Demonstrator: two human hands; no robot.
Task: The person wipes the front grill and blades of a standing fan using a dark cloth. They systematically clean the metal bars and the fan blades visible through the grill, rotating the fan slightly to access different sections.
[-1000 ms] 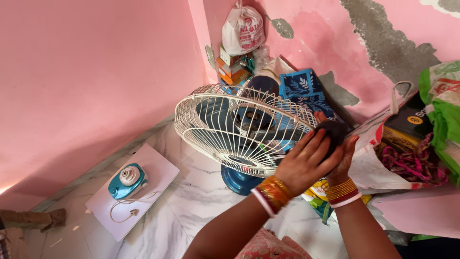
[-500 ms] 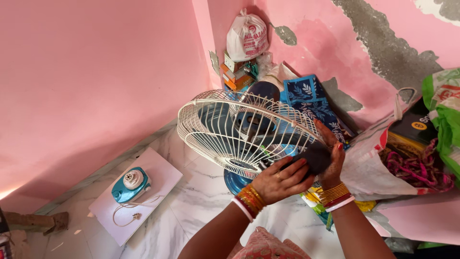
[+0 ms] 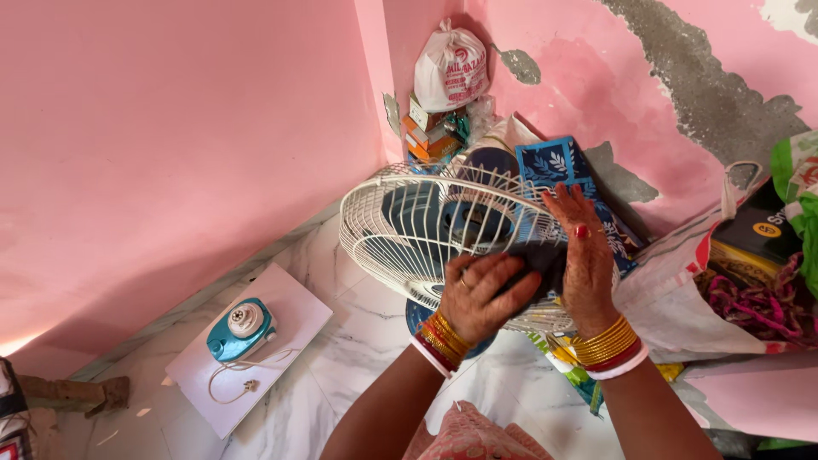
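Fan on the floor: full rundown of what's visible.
The table fan has a round white wire guard, seemingly metal, with blue blades and hub behind it and a blue round base on the white marble floor. It sits in the pink room's corner, head tilted up. The left hand presses a dark cloth on the guard; the right hand rests on its rim.

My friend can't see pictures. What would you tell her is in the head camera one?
Two hands with bangles press a dark cloth on a white wire fan guard: the left hand grips the cloth, the right hand lies flat on the guard. A teal electric iron sits on a white board on the marble floor, by pink walls.
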